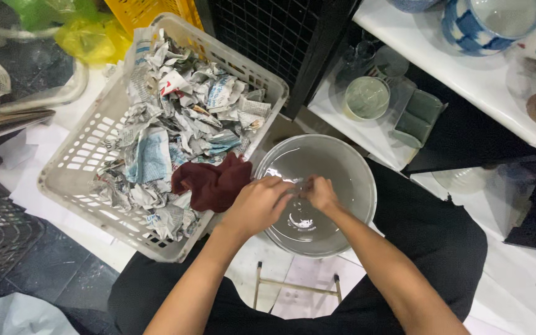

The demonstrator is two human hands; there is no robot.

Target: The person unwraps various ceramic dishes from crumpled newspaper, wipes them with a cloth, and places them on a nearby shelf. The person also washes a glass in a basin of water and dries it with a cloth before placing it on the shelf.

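Both forearms reach up from the near edge of the picture, meeting over a pale round basin [315, 195] of water. Left hand [257, 206] and right hand [321, 193] are curled closed, fingertips pinching a small clear thing [298, 185] between them above the water; what it is cannot be told. Just left, a dark red cloth [212, 183] drapes over the rim of a white basket [75, 167] full of crumpled newspaper [175, 118].
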